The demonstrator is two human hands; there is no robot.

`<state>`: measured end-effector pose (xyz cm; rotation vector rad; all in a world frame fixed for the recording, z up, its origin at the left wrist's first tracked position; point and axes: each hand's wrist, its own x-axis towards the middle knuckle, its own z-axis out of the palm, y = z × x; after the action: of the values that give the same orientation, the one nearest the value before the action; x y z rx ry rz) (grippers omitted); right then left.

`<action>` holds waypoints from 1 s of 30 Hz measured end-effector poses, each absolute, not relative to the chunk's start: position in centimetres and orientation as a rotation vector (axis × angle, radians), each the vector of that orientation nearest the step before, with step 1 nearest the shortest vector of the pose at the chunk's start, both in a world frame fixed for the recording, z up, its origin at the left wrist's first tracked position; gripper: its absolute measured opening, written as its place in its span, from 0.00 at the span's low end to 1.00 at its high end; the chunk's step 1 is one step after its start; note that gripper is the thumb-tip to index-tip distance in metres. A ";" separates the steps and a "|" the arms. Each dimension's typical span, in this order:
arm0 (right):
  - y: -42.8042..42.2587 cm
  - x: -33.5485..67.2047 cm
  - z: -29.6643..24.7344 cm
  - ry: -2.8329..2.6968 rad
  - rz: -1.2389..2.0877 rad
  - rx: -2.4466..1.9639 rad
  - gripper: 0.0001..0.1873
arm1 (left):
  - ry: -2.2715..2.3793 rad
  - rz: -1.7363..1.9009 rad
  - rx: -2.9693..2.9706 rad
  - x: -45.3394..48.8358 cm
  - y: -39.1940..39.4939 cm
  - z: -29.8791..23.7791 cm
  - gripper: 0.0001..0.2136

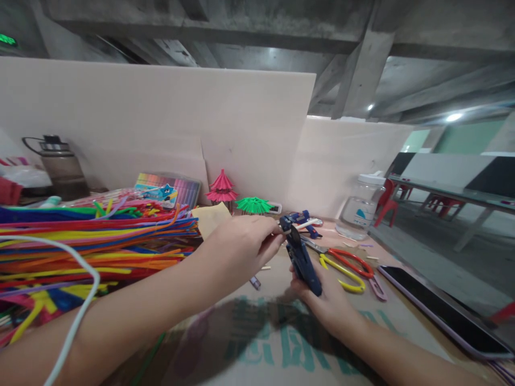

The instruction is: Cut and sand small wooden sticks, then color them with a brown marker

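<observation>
My right hand (325,300) is wrapped round the dark blue handles of a hand cutter (301,257) with a black head. My left hand (249,241) reaches across from the left, thumb and fingers pinched together at the cutter's head. A thin pale stick (308,224) shows on the far side of the jaws, in line with those fingertips; the part in the fingers is mostly hidden. Below them lies a cardboard surface (209,348) with green printing. Behind the cutter is a blue tool (311,231), partly covered, that looks like a glue gun.
Bundles of coloured pipe cleaners (100,230) fill the left, crossed by a white cable (90,268). Pink (222,187) and green (254,205) model roofs stand behind. Scissors (350,271), a phone (442,311) and a clear jug (358,209) are at the right. A white panel (161,112) rises behind.
</observation>
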<state>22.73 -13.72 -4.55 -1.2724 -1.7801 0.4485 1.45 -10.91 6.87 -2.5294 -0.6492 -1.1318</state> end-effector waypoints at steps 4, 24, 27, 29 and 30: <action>-14.0 22.5 -4.2 -1.780 0.455 -1.275 0.12 | -0.680 -1.109 -2.530 1.4 -11.0 6.9 0.09; -14.3 22.3 -4.2 -1.746 0.462 -1.276 0.15 | -0.805 -1.005 -2.682 1.2 -9.8 7.3 0.08; -14.3 22.3 -4.2 -1.728 0.442 -1.273 0.15 | -0.801 -1.024 -2.699 1.1 -9.8 7.3 0.08; -14.2 22.3 -4.2 -1.717 0.433 -1.280 0.15 | -0.806 -1.031 -2.703 1.1 -9.8 7.4 0.09; -14.2 22.3 -4.2 -1.718 0.426 -1.283 0.15 | -0.807 -1.033 -2.704 1.2 -9.8 7.4 0.10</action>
<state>22.30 -14.21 -4.17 -1.2825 -1.7178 0.4264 1.16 -9.77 7.39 -2.7041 -0.8074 -1.0332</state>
